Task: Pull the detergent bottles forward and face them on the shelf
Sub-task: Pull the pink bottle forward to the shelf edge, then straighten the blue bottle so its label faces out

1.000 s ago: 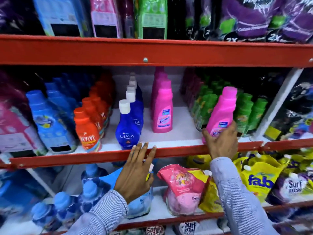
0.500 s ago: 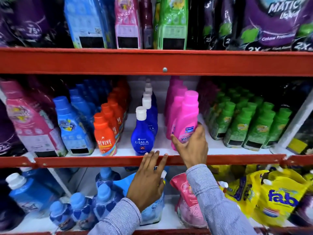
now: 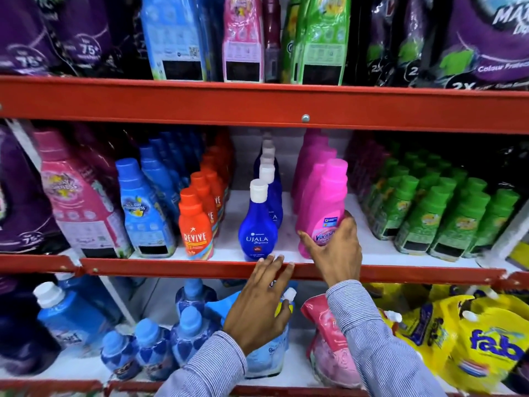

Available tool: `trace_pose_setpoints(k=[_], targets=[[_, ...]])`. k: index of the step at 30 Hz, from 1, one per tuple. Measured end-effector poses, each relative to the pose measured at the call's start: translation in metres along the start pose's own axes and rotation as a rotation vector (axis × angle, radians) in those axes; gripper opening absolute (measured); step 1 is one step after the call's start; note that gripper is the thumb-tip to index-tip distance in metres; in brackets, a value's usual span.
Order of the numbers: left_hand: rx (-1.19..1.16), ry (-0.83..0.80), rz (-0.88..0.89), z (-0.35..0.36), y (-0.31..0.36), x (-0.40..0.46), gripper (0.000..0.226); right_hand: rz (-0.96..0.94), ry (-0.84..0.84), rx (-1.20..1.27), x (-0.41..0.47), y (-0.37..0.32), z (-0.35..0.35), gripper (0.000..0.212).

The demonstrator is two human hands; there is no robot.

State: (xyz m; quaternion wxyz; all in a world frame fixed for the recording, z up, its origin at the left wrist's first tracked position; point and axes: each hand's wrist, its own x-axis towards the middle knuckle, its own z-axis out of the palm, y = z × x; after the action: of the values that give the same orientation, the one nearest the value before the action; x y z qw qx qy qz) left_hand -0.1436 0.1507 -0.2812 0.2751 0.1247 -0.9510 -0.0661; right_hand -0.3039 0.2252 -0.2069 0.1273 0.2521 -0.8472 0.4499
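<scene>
A pink Vanish bottle (image 3: 325,207) stands at the front of the middle shelf (image 3: 286,269), at the head of a row of pink bottles. My right hand (image 3: 335,250) wraps its lower part, thumb on the left and fingers on the right. My left hand (image 3: 259,305) rests open with fingertips on the shelf's red front rail, just below a blue Ujala bottle (image 3: 257,227) that leads its own row. An orange Revive bottle (image 3: 196,227) leads a row to the left.
Green bottles (image 3: 435,216) fill the shelf's right side; blue (image 3: 143,207) and pink (image 3: 74,196) bottles stand at the left. Bare white shelf lies between the Ujala and Vanish rows. Pouches crowd the shelf below, refill packs the shelf above.
My right hand carried the pink bottle from the right, near the green bottles, leftward to the front of the pink row and set it upright. My left hand stayed on the rail.
</scene>
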Motion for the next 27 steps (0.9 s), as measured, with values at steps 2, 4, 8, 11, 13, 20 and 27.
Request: trace_pose_setpoints(k=[2, 4, 8, 11, 13, 20, 27], targets=[[-0.149, 0.073, -0.022, -0.006, -0.006, -0.008, 0.060, -0.012, 0.022, 0.030, -0.004, 0.003, -0.001, 0.096], [-0.274, 0.215, -0.076, -0.019, -0.012, -0.015, 0.052, -0.073, 0.155, 0.078, -0.012, 0.004, -0.003, 0.090], [-0.466, 0.467, -0.324, -0.050, -0.020, -0.008, 0.049, -0.280, 0.277, 0.279, -0.044, -0.018, 0.003, 0.041], [-0.593, 0.403, -0.506, -0.056, -0.026, 0.001, 0.066, -0.238, 0.009, 0.393, -0.055, -0.032, 0.025, 0.035], [-0.615, 0.323, -0.559, -0.056, -0.031, 0.005, 0.077, -0.151, -0.113, 0.467, -0.055, -0.033, 0.037, 0.038], [-0.788, 0.225, -0.564, -0.066, -0.041, 0.020, 0.068, -0.048, -0.225, 0.513, -0.043, -0.026, 0.050, 0.030], [-0.915, 0.175, -0.546, -0.066, -0.039, 0.025, 0.063, -0.014, -0.169, 0.532, -0.044, -0.021, 0.050, 0.028]])
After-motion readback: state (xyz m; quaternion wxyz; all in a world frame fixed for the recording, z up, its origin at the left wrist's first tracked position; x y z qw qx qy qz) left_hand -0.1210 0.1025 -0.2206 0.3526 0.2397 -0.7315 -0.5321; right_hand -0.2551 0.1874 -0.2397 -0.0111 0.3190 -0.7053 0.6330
